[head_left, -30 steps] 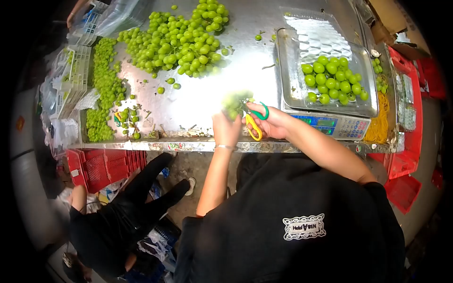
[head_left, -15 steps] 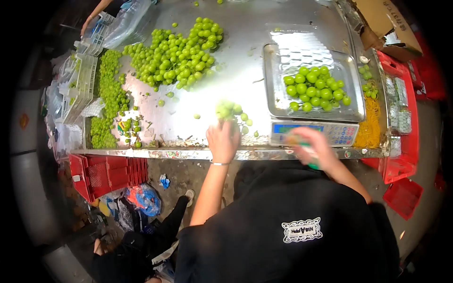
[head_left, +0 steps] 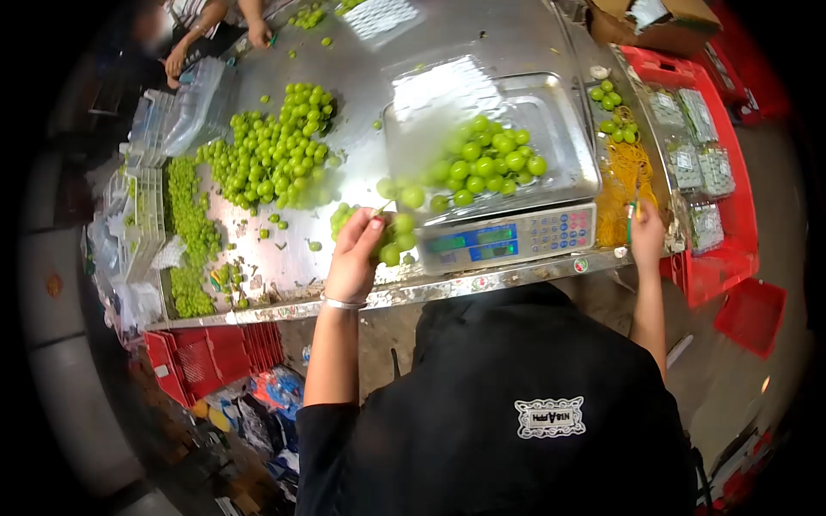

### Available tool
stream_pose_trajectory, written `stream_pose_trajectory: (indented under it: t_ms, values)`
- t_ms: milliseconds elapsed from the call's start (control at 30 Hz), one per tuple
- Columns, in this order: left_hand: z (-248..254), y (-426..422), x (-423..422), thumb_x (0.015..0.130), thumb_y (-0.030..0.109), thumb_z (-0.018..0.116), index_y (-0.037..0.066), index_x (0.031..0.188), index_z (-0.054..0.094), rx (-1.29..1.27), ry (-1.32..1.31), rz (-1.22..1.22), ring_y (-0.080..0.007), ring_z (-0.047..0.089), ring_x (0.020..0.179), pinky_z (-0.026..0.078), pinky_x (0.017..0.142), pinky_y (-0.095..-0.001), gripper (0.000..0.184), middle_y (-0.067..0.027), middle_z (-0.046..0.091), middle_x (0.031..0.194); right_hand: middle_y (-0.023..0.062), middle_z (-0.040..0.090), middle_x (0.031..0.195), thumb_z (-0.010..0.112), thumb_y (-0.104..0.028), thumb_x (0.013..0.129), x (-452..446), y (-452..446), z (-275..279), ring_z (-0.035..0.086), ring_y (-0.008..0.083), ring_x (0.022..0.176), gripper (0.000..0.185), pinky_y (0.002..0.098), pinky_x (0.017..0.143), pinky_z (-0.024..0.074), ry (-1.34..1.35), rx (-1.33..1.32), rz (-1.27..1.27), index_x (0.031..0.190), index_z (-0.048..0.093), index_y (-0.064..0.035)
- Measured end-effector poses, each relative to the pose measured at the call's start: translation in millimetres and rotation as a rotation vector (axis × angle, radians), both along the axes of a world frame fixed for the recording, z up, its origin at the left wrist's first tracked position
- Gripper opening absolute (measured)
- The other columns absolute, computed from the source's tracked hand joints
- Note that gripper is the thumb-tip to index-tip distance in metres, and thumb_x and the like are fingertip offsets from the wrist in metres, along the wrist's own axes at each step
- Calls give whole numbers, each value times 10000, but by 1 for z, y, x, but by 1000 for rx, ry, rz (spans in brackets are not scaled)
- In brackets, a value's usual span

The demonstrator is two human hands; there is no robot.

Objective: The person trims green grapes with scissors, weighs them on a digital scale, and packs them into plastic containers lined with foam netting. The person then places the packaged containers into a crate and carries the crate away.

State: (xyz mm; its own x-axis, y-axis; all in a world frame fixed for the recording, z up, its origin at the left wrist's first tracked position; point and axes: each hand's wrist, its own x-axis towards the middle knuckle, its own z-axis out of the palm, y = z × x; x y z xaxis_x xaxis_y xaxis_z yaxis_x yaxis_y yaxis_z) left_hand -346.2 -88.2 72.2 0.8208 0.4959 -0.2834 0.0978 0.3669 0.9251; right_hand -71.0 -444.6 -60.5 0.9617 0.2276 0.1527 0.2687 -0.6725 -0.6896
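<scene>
My left hand [head_left: 353, 254] is closed on a small bunch of green grapes [head_left: 403, 232], held by the stem in front of the weighing scale [head_left: 508, 236]. On the scale's metal tray lies a larger bunch of grapes [head_left: 495, 159], beside a sheet of white foam netting in a clear bag [head_left: 447, 86]. My right hand [head_left: 647, 234] is closed around green-handled scissors [head_left: 635, 209], over the pile of yellow rubber bands [head_left: 621, 172] right of the scale. The blades are small and hard to make out.
A big heap of grapes [head_left: 275, 150] and loose grapes [head_left: 191, 232] cover the table's left part. White crates [head_left: 142, 206] stand at the left edge. A red crate [head_left: 731, 241] with packed boxes sits at right. Another person's hands [head_left: 258, 33] are at the far side.
My left hand has lifted the small bunch off the table. My right hand has moved right, from the scale's front to the rubber bands. The view has shifted and tilted.
</scene>
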Motion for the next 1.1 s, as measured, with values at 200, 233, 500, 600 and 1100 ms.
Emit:
stream_pose_trajectory:
  t_ms: [200, 233, 500, 600, 1100]
  values:
    - [25, -23, 102, 835, 121, 526, 4, 866, 524, 606, 145, -319, -117, 508, 823, 404, 729, -243, 121, -53, 549, 895, 21, 517, 711, 551, -135, 841, -3, 7, 8, 471, 84, 597, 351, 187, 522, 370, 274, 424, 46, 1127, 435, 35]
    - [24, -23, 118, 821, 118, 541, -7, 857, 529, 768, 194, -319, -136, 518, 799, 406, 716, -250, 130, -69, 550, 868, 21, 517, 711, 551, -135, 841, -5, 9, 24, 471, 84, 597, 351, 187, 522, 370, 269, 426, 45, 1127, 435, 35]
    - [23, -3, 155, 736, 124, 622, -17, 811, 561, 1044, 249, -378, -189, 530, 762, 425, 698, -283, 171, -113, 538, 841, 75, 573, 837, 341, -507, 871, -34, 79, 130, 577, 148, 699, 556, 243, 597, 432, 1145, 774, 821, 1127, 445, -25]
    - [19, -2, 153, 732, 108, 624, -17, 795, 553, 1115, 200, -388, -174, 518, 720, 423, 669, -278, 157, -100, 523, 830, 70, 574, 731, 343, -537, 859, -39, 132, 141, 559, 110, 559, 569, 179, 452, 384, 1324, 518, 927, 1026, 483, -12]
    - [33, 13, 43, 753, -35, 547, -26, 893, 548, 789, 16, 220, -173, 483, 984, 392, 870, -273, 141, -92, 474, 1029, -1, 446, 589, 442, -332, 874, -30, 83, 135, 386, 54, 433, 373, 177, 354, 299, 1081, 996, 336, 991, 521, 13]
